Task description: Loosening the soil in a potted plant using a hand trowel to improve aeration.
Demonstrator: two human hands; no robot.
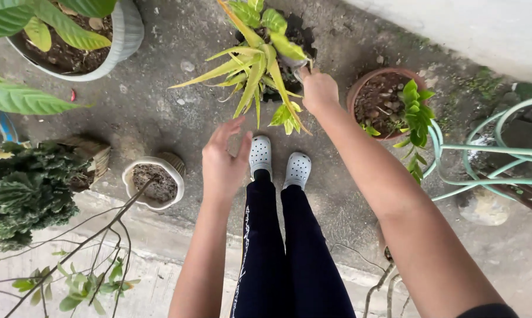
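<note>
My right hand (319, 89) reaches forward into a plant with long yellow-green leaves (255, 65) growing in a dark pot (300, 36). Its fingers are closed around a small grey tool or stem at the plant's base; which one I cannot tell. My left hand (223, 158) hovers open below the leaves, fingers spread, holding nothing. Under both arms I see my dark trousers and two white perforated clogs (278, 162) on the concrete ground.
A brown pot of soil with a green plant (389, 101) stands right of my hand. A small white pot (155, 181), a big grey pot (117, 42) and a dark bushy plant (20, 191) stand left. A pale green metal frame (489, 150) is far right.
</note>
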